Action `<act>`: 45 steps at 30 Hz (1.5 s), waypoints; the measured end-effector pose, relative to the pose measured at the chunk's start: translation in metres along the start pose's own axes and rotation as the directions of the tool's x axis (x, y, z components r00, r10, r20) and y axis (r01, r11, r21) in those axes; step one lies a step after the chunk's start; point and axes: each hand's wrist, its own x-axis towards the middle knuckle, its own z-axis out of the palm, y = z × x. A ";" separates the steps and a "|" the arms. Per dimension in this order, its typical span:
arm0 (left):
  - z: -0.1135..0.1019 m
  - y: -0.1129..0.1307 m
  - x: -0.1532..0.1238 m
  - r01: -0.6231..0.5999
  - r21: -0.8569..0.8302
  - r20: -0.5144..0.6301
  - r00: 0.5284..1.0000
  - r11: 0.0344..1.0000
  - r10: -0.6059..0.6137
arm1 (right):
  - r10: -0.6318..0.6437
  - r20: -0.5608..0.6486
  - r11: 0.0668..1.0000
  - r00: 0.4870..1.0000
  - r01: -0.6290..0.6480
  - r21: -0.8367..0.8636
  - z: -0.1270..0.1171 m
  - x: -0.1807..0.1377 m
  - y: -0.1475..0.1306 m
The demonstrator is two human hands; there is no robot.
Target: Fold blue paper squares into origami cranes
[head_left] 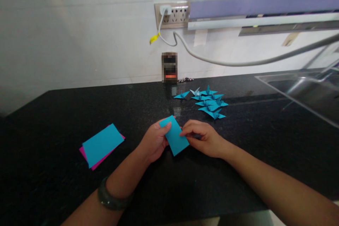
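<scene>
A blue sheet of paper, rectangular in outline, is held above the dark countertop. My left hand is closed on its left side, thumb on top and the other fingers mostly hidden underneath. At the sheet's right edge is my right hand, its fingers bent and pinching that edge. Beyond the hands, several blue folded paper cranes stand in a cluster, one paler crane among them. A stack of blue paper with pink paper under it lies left of my left hand.
The black countertop runs to a tiled wall. Against the wall leans a small blurred-out item, with a beaded string beside it. A white cable hangs from the socket panel. A metal sink is at right.
</scene>
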 end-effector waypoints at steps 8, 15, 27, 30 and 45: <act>0.003 -0.007 -0.001 -0.036 -0.051 0.108 0.993 0.998 0.041 | 0.150 -0.061 0.986 0.987 -0.154 -0.062 0.003 0.000 0.004; 0.001 -0.014 -0.004 -0.156 0.043 0.227 0.963 0.987 0.143 | 0.453 -0.223 0.891 0.863 -0.445 0.089 0.011 0.001 0.004; 0.001 -0.020 -0.002 -0.224 0.159 0.222 0.957 0.962 0.186 | 0.604 -0.245 0.788 0.759 -0.521 0.329 0.017 0.002 -0.005; 0.002 -0.019 -0.003 -0.209 0.155 0.194 0.965 0.965 0.178 | 0.618 -0.242 0.773 0.748 -0.522 0.360 0.019 0.003 -0.005; 0.003 -0.018 -0.002 -0.205 0.199 0.191 0.967 0.958 0.167 | 0.609 -0.268 0.775 0.746 -0.488 0.402 0.020 0.002 -0.001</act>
